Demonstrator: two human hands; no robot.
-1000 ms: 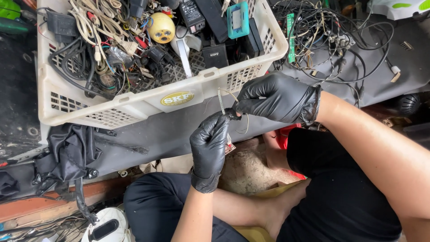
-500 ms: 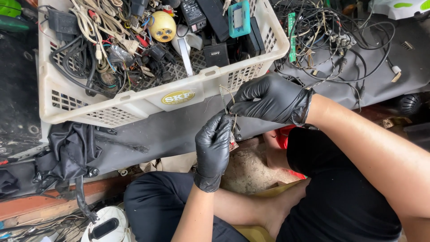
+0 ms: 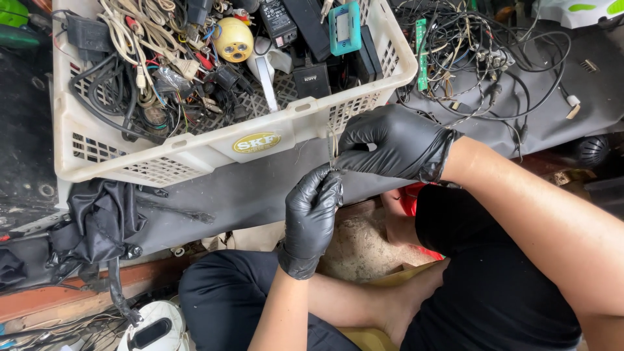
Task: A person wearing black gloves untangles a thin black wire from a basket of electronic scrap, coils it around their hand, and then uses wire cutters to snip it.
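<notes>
Since a moment ago both gloved hands have crept slightly nearer the white plastic basket [image 3: 195,153], and the thin wire [image 3: 333,144] between them now stands almost straight up against the basket's front wall. The right hand [image 3: 390,143], in a black glove, is curled closed, its fingertips pinching the upper part of the wire just in front of the basket's near right corner. The left hand [image 3: 312,218], gloved the same, sits directly below that, further from the basket, with thumb and forefinger pressed tight on the wire's lower end. The two hands nearly touch at the pinch. The wire itself is pale and very fine; what is at its tip is too small to tell.

Inside the basket lies a jumble: cream cables [image 3: 140,29] toward its left, a yellow round part [image 3: 233,39] near the middle, black power adapters [image 3: 305,78] and a teal framed piece [image 3: 344,27] toward the right. Right of the basket, a tangle of black cords [image 3: 494,65] spreads over a dark grey sheet [image 3: 247,192] that also runs under the basket. Below the basket's left corner a crumpled black bag [image 3: 97,221] hangs over the sheet's edge. The person sits close in front of the basket, in dark clothes.
</notes>
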